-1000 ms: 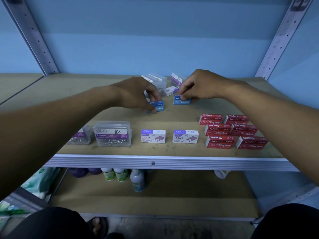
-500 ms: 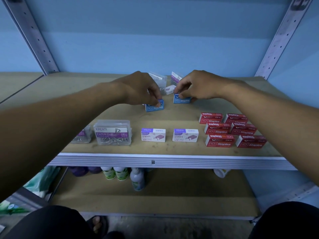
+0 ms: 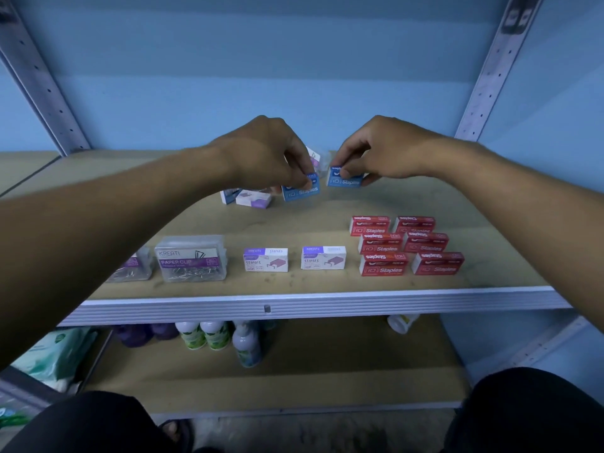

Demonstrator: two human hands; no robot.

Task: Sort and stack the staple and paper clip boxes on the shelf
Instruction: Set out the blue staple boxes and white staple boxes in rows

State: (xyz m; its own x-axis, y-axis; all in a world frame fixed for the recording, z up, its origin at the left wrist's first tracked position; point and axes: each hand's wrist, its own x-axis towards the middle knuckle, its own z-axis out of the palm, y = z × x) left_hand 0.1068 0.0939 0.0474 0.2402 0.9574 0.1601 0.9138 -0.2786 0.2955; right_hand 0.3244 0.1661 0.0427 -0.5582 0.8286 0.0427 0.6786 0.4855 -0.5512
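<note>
head | left hand (image 3: 268, 155) pinches blue staples box (image 3: 300, 190) | right hand (image 3: 382, 152) pinches second blue staples box (image 3: 344, 178), just right of the first | both far-centre above shelf board (image 3: 425, 201) | red staples boxes (image 3: 405, 245) near right

Head camera, close, facing down-forward at shelf (image 3: 327, 223).

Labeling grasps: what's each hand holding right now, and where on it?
Left hand pinches a blue staples box at its top right edge; right hand pinches another blue staples box by its top.
</note>
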